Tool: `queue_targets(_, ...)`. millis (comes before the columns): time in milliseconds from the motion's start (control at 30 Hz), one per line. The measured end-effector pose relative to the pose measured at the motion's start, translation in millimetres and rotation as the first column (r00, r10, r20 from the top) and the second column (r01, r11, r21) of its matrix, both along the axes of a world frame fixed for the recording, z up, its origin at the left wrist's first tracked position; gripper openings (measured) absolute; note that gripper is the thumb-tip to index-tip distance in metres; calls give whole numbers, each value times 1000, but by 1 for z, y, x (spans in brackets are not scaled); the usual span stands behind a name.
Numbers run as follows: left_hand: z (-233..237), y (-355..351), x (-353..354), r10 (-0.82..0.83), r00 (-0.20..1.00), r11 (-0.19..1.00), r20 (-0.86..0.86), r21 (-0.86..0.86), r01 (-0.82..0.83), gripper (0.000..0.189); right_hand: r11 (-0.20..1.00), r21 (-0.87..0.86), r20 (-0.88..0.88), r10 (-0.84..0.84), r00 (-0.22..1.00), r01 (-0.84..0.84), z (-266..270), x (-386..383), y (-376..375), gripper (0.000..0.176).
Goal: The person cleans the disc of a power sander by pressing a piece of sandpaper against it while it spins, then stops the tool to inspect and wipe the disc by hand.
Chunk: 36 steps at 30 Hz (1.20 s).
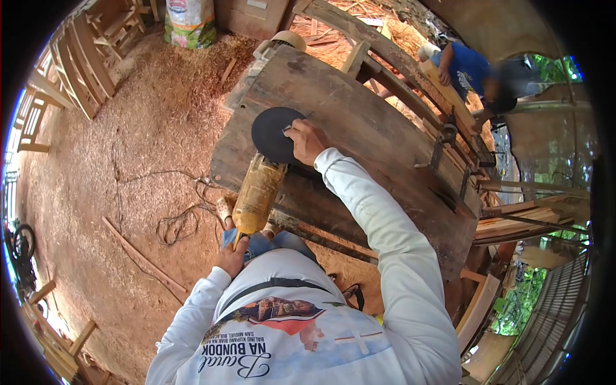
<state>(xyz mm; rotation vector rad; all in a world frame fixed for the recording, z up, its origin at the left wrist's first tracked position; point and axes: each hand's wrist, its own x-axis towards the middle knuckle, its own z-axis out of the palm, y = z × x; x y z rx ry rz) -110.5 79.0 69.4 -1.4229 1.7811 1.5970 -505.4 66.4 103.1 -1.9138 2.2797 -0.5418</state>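
Note:
A worn yellow angle grinder points away from me at the near edge of a dark wooden workbench. On its far end sits a black round disc, lying face up over the bench. My left hand is closed around the grinder's rear end, where the cord comes out. My right hand reaches over the disc, its fingers pinched together at the disc's centre. A small light-coloured bit shows by the fingertips, too small to name.
Wooden chairs and a printed sack stand on the shavings-covered ground. A black cord and a wooden strip lie at left. A person in a blue shirt is beyond the bench, near clamps and stacked boards.

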Motion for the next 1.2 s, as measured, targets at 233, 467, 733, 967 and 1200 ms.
queue_targets(233, -6, 0, 2, 18, 1000, 1000, 20, 19, -19, 81, 1000, 11, -24, 15, 1000, -14, 1, 0, -2, 26)
queue_targets(467, -8, 1, 4, 32, 999, 999, 1, 31, -32, 80, 999, 24, -28, 23, 999, -23, 2, -2, -2, 25)
queue_targets(733, -28, 3, 11, -91, 995, 995, -42, -41, 89, 81, 1000, 12, -17, 2, 1000, -2, 6, 2, -2, 22)
queue_targets(967, -43, 5, 21, -253, 964, 955, -78, -179, 236, 64, 1000, 14, -31, -13, 999, 13, 0, -8, 9, 20)
queue_targets(1200, -57, 3, 23, -184, 981, 979, -60, -100, 178, 54, 999, 23, -26, -47, 999, 48, 1, -24, 38, 26)
